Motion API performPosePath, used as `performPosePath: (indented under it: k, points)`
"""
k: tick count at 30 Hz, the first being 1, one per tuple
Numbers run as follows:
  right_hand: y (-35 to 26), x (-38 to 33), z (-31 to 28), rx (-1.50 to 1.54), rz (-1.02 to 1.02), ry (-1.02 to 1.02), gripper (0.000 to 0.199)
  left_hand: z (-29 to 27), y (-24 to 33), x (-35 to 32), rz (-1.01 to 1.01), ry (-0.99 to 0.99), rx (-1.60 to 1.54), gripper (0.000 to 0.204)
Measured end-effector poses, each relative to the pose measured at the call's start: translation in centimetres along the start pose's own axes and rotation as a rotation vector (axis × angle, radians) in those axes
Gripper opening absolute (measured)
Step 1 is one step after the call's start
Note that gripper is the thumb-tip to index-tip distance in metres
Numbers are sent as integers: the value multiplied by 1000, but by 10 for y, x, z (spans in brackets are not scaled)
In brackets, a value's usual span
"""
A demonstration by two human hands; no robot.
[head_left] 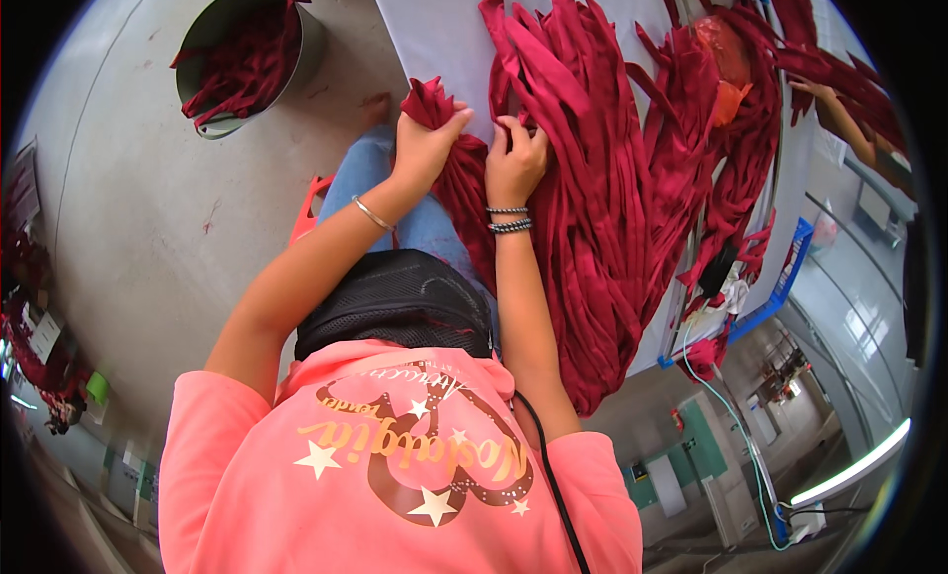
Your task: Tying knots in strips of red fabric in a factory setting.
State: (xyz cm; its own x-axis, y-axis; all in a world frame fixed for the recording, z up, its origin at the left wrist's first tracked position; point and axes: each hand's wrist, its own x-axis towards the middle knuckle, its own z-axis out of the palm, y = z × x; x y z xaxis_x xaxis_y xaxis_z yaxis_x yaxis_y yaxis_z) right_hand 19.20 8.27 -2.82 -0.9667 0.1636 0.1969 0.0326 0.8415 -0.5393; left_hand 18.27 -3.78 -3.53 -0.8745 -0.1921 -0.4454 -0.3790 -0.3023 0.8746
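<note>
My left hand [425, 144] is closed around a bunch of dark red fabric strips [464, 184], whose upper ends stick out above the fist. The rest of that bunch hangs down beside my thigh. Close by on the right, my right hand [516, 159] has its fingers pinched together at the edge of a large pile of red fabric strips [583, 169]. One strip curves down to those fingertips, and it seems to be gripped there. The pile lies lengthwise on a white table [434, 31] and hangs over its near edge.
A dark green bucket [314, 45] holding more red strips stands on the floor at the upper left. Further strips [681, 139] and an orange plastic bag [726, 65] lie farther right. Across the table, another person's arm [839, 110] reaches in. A red stool [308, 208] shows beside my leg.
</note>
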Motion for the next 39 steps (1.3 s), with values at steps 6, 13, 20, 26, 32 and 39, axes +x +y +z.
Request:
performPosePath:
  k: [6,13,20,26,32,39]
  points:
    - [4,-1,-36,398,-52,-249,12,2,0,5,-95,21,-173,22]
    - [16,0,-43,784,108,-493,12,10,6,3,-221,27,-203,25]
    - [6,-2,-34,698,161,-346,29,1,20,1,-200,-136,-165,20]
    - [-5,-6,-17,46,164,-85,32,-2,7,0,-118,-142,-154,30]
    - [-2,-2,0,-73,172,22,25,2,-12,1,121,-94,303,56]
    - [16,-7,5,-173,21,101,13,21,0,0,224,-77,629,48]
